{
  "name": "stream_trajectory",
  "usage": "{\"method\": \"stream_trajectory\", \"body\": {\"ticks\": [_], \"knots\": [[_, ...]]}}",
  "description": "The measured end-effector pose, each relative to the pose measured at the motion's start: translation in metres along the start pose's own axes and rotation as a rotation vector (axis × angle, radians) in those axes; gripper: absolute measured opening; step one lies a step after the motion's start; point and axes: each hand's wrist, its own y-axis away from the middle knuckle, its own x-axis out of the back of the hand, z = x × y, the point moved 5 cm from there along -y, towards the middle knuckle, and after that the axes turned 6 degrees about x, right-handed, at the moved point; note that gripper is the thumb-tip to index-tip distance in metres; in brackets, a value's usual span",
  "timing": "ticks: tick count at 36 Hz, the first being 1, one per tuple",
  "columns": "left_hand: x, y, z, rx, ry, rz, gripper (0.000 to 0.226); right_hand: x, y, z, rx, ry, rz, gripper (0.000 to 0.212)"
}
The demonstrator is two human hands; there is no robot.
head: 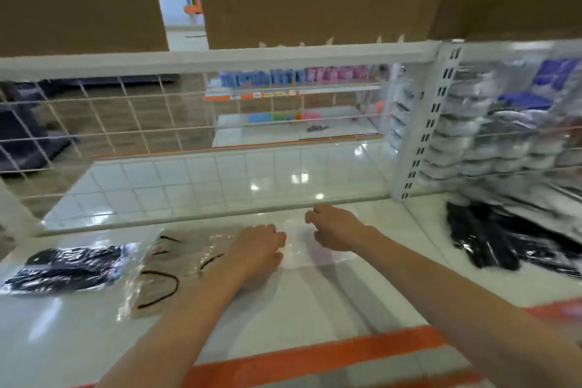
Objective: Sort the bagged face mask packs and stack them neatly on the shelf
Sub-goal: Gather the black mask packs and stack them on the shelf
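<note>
Both hands are out over the white shelf [315, 302], near its wire-grid back [132, 123]. My left hand [258, 246] rests on a clear bagged pack of pale masks [302, 249], fingers loosely curled over its left edge; whether they pinch the film I cannot tell, as the frame is blurred. My right hand [337, 230] hovers just above the far right part of the same pack, fingers bent, thumb apart, gripping nothing that I can see.

Directly left of my left hand lies a tan pack with black ear loops [167, 268], partly under my forearm. Further left, a black pack [66, 268]. Well to the right of my right hand, a loose pile of black packs [504, 236] sits below stacked grey-white packs [472, 135] beyond the upright post.

Step in hand, as I judge it: squaring the pale pack into place on the shelf. The next move likely calls for a flat press to seat it, then a reach left for the tan pack. The film looks slippery, so grip by the edges.
</note>
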Motion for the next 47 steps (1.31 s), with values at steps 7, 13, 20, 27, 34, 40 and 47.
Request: {"method": "stream_trajectory", "body": {"ticks": [7, 13, 20, 27, 34, 40, 47], "knots": [[-0.006, -0.053, 0.099, -0.045, 0.127, -0.037, 0.032, -0.026, 0.078, 0.127, -0.217, -0.108, -0.031, 0.039], [-0.008, -0.092, 0.169, -0.031, 0.255, -0.142, 0.03, -0.031, 0.129, 0.216, -0.375, -0.13, 0.005, 0.037], [-0.008, -0.127, 0.244, 0.029, 0.514, -0.131, 0.023, -0.053, 0.171, 0.276, -0.567, -0.153, -0.01, 0.08], [-0.023, -0.138, 0.291, 0.223, 0.806, -0.135, 0.024, -0.048, 0.176, 0.287, -0.431, -0.204, 0.071, 0.041], [-0.022, -0.136, 0.311, 0.485, 1.098, -0.264, 0.056, -0.041, 0.179, 0.279, -0.269, -0.401, 0.278, 0.02], [-0.023, -0.145, 0.317, 0.576, 1.246, -0.257, 0.039, -0.066, 0.18, 0.291, -0.466, -0.235, 0.08, 0.07], [-0.025, -0.141, 0.316, 0.569, 1.232, -0.285, 0.026, -0.061, 0.175, 0.288, -0.425, -0.203, 0.148, 0.044]]}}
